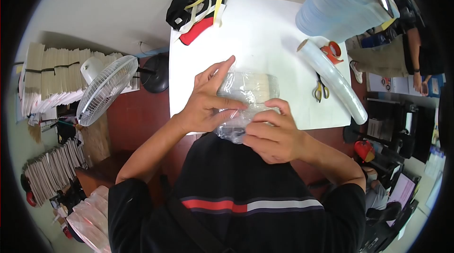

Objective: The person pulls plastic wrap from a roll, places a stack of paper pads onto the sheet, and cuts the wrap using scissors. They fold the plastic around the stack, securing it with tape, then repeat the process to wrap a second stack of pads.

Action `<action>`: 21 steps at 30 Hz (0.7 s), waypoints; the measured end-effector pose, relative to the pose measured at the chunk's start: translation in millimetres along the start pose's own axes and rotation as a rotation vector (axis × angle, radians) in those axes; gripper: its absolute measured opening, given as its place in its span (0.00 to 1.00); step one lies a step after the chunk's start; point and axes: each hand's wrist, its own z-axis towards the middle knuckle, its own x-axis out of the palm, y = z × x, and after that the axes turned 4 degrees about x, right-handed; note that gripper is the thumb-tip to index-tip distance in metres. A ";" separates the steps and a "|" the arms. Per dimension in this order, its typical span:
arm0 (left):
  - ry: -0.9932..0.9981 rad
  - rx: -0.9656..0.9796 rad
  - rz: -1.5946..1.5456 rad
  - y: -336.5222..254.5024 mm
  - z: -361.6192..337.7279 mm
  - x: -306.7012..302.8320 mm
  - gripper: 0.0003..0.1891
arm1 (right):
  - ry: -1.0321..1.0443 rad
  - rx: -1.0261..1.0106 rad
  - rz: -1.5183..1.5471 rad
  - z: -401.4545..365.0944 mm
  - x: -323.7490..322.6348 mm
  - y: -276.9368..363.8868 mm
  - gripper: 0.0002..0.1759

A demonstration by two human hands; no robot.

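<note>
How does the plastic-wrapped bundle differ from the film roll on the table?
The wrapped bundle is held by the left hand and right hand; the film roll lies untouched. The bundle is blocky with crinkled film; the roll is a long, smooth cylinder. Both show clear plastic.

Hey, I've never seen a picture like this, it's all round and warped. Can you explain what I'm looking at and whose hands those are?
There is no machine here: the single picture comes from a wide-angle camera worn on a person's head, looking down, so the edges bend. The left hand and right hand are that person's own. Together they hold a bundle of flat pale pieces wrapped in clear film, above a white table. On the table lie a roll of clear film, yellow-handled scissors, a red tape dispenser and black, red and yellow scraps. A fan stands at the left.
</note>
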 end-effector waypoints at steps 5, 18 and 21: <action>0.015 -0.030 -0.028 -0.1 -9.9 -1.3 0.14 | -0.129 0.210 0.148 1.3 -16.3 -4.9 0.13; 0.051 -0.069 -0.049 -14.9 -10.2 -0.2 0.13 | -0.081 -0.104 0.134 24.5 16.2 -29.1 0.14; 0.059 -0.074 -0.041 -11.8 -13.3 1.2 0.12 | -0.170 -0.004 0.127 26.3 32.9 -39.5 0.12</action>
